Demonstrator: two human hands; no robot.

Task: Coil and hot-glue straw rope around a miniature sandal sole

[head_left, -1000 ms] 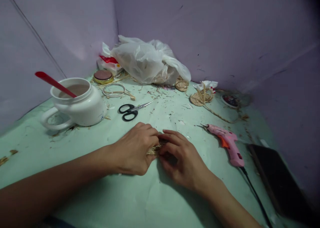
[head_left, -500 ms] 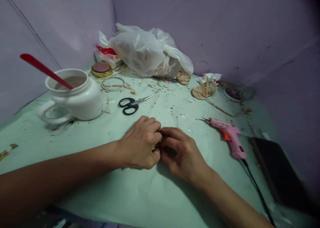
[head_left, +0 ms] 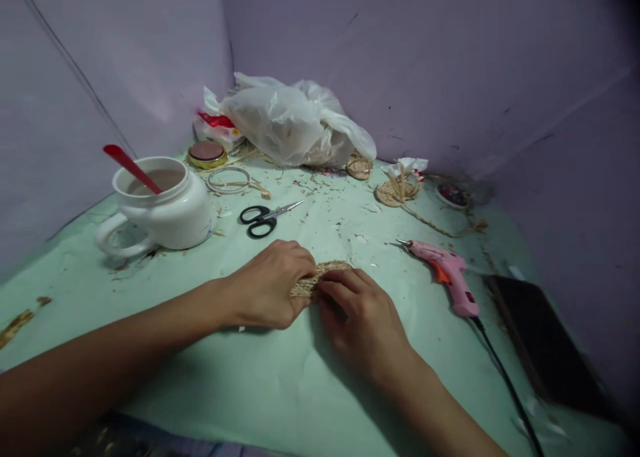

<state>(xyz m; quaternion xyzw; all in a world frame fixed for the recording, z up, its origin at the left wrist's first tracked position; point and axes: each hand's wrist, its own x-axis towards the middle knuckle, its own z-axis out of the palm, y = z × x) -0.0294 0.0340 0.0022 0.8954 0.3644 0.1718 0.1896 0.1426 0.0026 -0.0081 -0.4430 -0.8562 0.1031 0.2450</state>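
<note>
Since the last glimpse, the woven straw strip [head_left: 327, 268] has come into view between the hands, where it was almost hidden. It lies between both sets of fingers, above the bench's [head_left: 250, 390] near edge, its long axis slanting from the left hand [head_left: 273, 285] towards the far right. Neither hand is nearer: the left grips one end, thumb beneath; the right hand [head_left: 367, 317] has curled fingers touching the near side, though I can't tell how tightly they close.

Biggest on the pale green bench top is a crumpled, cloudy plastic bag [head_left: 285, 123] in the far corner. Next comes a glossy, round-bellied white mug [head_left: 175, 210] towards the left edge, then a pink glue gun [head_left: 443, 263] on the right side, then slim scissors [head_left: 263, 225] with black loop handles. The strip itself looks coarse and ridged, like braided fibre.
</note>
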